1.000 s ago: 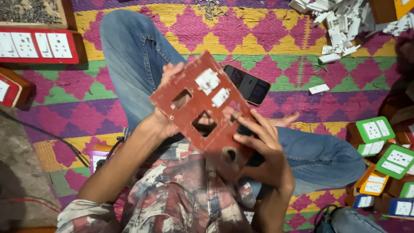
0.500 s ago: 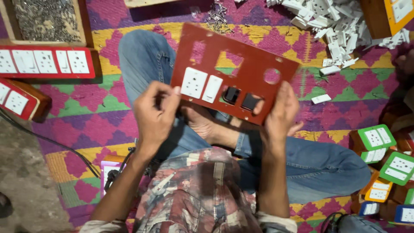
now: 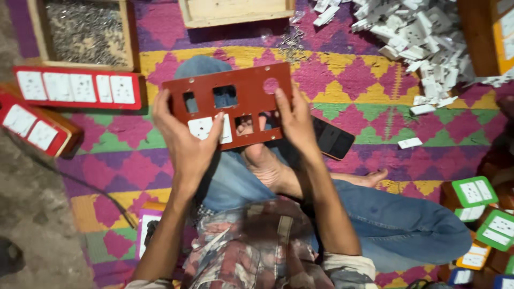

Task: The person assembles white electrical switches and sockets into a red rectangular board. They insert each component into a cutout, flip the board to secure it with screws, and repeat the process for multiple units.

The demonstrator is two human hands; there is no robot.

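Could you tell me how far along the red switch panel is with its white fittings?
Done: one white socket module sits in the red panel, lower left. In hand: the left hand and right hand hold the panel by its sides. Left: several rectangular cutouts and the round hole are open. Loose white parts lie piled on the mat, and a filled red panel lies at left.

Patterned woven mat (image 3: pixel 375 96), grey floor (image 3: pixel 27 214)
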